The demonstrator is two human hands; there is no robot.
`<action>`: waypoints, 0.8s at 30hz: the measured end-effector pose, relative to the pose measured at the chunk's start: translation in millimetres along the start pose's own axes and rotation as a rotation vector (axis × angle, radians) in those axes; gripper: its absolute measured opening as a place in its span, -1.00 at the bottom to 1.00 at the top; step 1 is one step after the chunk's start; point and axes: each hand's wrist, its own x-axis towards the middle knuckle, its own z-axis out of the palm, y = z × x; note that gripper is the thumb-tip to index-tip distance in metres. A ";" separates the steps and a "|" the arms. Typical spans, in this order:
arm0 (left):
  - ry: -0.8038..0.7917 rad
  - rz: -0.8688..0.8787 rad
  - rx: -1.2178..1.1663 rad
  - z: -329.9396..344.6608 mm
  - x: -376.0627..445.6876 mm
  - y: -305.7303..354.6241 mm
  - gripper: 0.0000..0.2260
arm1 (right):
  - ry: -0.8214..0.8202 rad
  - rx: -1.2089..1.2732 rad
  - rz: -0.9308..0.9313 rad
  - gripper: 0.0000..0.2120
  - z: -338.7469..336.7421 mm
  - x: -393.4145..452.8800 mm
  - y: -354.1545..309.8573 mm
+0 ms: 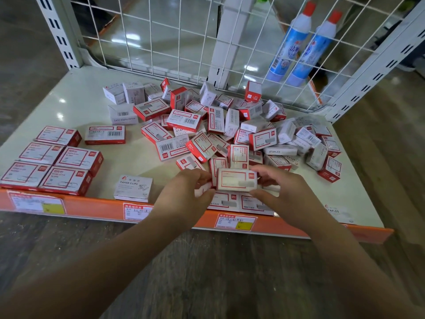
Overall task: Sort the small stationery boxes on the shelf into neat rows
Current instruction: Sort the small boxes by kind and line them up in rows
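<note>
A loose heap of small red-and-white stationery boxes [230,125] covers the middle and right of the white shelf [76,102]. Both hands hold one red-and-white staple box [236,180] just above the shelf's front edge. My left hand [186,192] pinches its left end and my right hand [282,192] grips its right end. Two like boxes [239,203] lie flat under it at the front edge. At the front left, several larger red boxes [50,162] lie in neat rows. A white paper clips box [133,188] lies alone near the front.
An orange price strip [92,210] with labels runs along the shelf front. A white wire grid [174,35] closes the back. Two blue bottles with red caps [301,44] hang behind the grid at right. Slotted uprights stand at both back corners.
</note>
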 end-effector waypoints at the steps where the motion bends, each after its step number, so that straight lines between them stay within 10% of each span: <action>1: -0.007 0.014 0.036 1.2 -0.8 0.9 -0.67 | 0.003 -0.006 0.014 -0.64 -3.2 -1.9 4.0; 10: -0.180 0.309 0.497 18.7 -4.8 13.5 -0.64 | -0.107 -0.144 0.261 -0.56 -19.0 -14.4 30.2; 24: -0.258 0.324 0.559 26.2 0.1 16.0 -0.61 | -0.116 -0.225 0.244 -0.55 -8.0 -6.6 41.4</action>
